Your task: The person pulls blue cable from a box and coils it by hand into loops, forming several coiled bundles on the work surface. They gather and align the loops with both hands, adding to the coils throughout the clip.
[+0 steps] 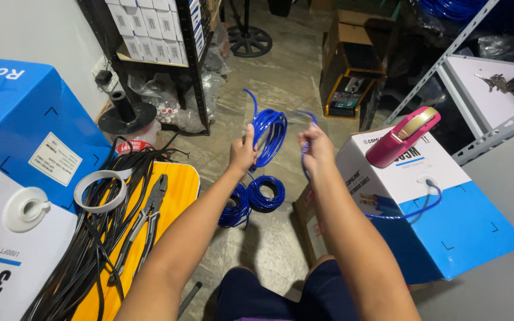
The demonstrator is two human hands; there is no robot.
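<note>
Grey floor tiles (pixel 281 77) and metal shelving (pixel 150 35) bound my work area. My left hand (pixel 242 151) has its grip closed on a coil of blue cable (pixel 269 134), held raised above two finished blue coils (pixel 257 199) on the floor. My right hand (pixel 315 148) pinches the cable strand (pixel 408 214), which runs from a white-and-blue cable box (pixel 447 232). Pliers (pixel 144 223) lie on a yellow stool (pixel 176 190).

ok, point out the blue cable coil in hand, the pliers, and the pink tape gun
blue cable coil (pixel 270 128), head view, on the loops right of the left hand.
pliers (pixel 150 209), head view, near the pivot.
pink tape gun (pixel 401 138), head view, mid body.
</note>
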